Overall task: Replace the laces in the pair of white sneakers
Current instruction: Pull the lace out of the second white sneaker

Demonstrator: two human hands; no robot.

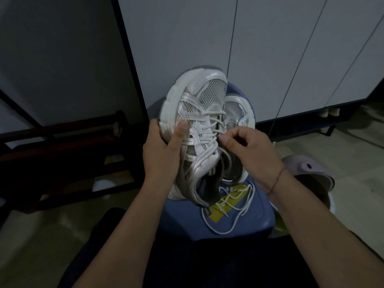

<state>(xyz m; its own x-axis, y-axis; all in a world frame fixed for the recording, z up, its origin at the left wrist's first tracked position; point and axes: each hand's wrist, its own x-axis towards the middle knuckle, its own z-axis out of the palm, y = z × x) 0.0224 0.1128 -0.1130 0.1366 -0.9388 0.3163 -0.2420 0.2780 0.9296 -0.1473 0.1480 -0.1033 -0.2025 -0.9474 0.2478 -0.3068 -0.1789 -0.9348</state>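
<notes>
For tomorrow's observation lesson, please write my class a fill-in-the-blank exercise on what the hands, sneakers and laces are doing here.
1. The left hand holds the lifted sneaker with its ____ pressed on the upper.
2. The right hand pinches a ____ threaded through that sneaker.
3. The second sneaker rests on a stool coloured ____.
4. A loose lace lies on the stool over a patch of ____ tape.
Missing words: thumb, lace, blue, yellow.
</notes>
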